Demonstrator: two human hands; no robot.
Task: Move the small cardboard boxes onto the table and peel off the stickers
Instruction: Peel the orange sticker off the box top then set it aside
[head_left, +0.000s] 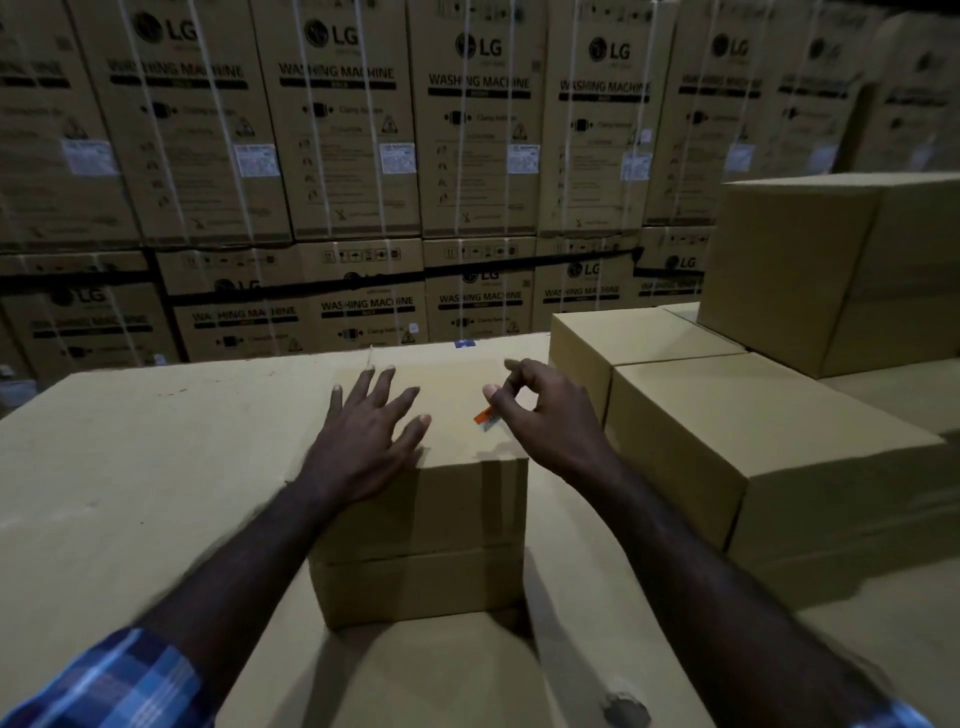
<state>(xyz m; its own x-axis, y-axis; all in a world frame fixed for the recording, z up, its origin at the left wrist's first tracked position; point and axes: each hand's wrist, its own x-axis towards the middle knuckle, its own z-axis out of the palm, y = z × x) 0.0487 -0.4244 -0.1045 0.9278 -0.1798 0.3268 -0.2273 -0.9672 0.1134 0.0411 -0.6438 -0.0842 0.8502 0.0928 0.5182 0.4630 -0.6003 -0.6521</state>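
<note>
bare cardboard surface (130, 467) open at left, stacked boxes (753, 415) crowding right

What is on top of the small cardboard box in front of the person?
On the small cardboard box the left hand rests flat with fingers spread. The right hand pinches an orange and white sticker at its top face. Anything under the left palm is hidden.

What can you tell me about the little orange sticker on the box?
The sticker is a tiny strip, orange at one end and white at the other. It looks like thin paper or film. It sits near the right side of the top of the small cardboard box, tilted and partly lifted. The right hand pinches it between thumb and a finger. Any print on it is too small to read.
</note>
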